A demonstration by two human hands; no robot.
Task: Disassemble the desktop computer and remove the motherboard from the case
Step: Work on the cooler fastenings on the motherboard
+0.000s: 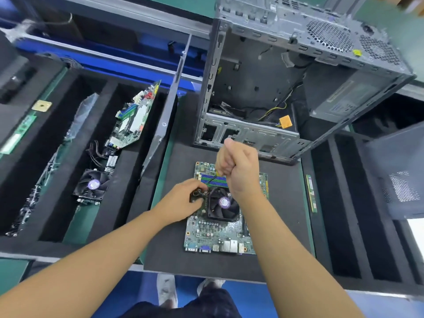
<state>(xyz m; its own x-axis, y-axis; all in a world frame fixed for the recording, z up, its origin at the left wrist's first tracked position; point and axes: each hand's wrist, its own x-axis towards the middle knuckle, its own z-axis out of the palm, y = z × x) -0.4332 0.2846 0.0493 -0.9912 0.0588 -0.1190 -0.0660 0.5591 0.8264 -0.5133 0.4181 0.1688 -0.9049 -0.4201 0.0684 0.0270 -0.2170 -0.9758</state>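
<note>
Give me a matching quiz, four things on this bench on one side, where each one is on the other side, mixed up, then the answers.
1 motherboard
2 computer case
3 loose cooler fan
4 memory stick

A in the left foam tray
B flat on the black mat
C standing open behind the mat
D beside the mat's right edge

Pairs: 1-B, 2-C, 3-A, 4-D

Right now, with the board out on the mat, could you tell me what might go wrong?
The screwdriver in the right hand slants down at the fan's corner; a slip could gouge the board. The left hand holds that same corner, close to the tip, and could be jabbed.
</note>
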